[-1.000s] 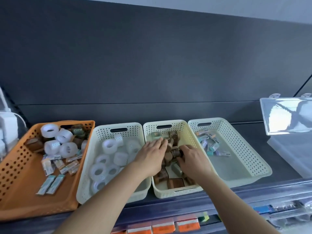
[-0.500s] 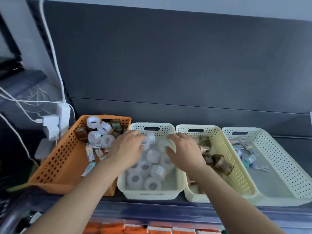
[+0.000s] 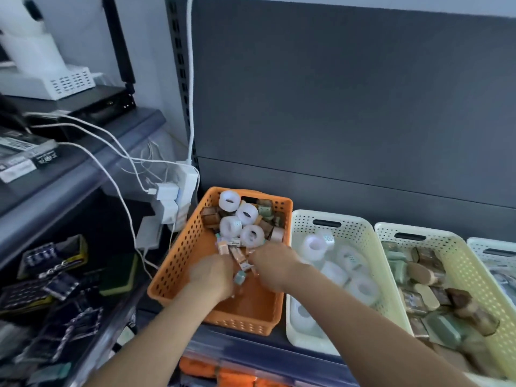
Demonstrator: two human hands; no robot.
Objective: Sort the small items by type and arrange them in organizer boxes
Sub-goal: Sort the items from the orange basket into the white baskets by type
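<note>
An orange basket (image 3: 178, 263) holds mixed items: white tape rolls (image 3: 247, 213) and brown and green rolls (image 3: 265, 208) at its far end, small flat packets (image 3: 237, 254) in the middle. Both hands are down inside it over the packets. My left hand (image 3: 213, 276) and my right hand (image 3: 275, 265) are curled, blurred, and touch the packets; whether either grips one is unclear. To the right stand a cream basket of white tape rolls (image 3: 335, 219), a cream basket of brown and green rolls (image 3: 458, 247), and the edge of a third cream basket (image 3: 494, 244).
The baskets sit on a dark shelf against a dark back panel (image 3: 349, 107). Left of the orange basket hang a white power strip with chargers (image 3: 173, 196) and loose white cables (image 3: 111, 152). Boxed goods fill the lower left shelf (image 3: 50, 275).
Both hands moved left, from the basket of brown rolls across the white tape basket into the orange basket. The view swung left with them.
</note>
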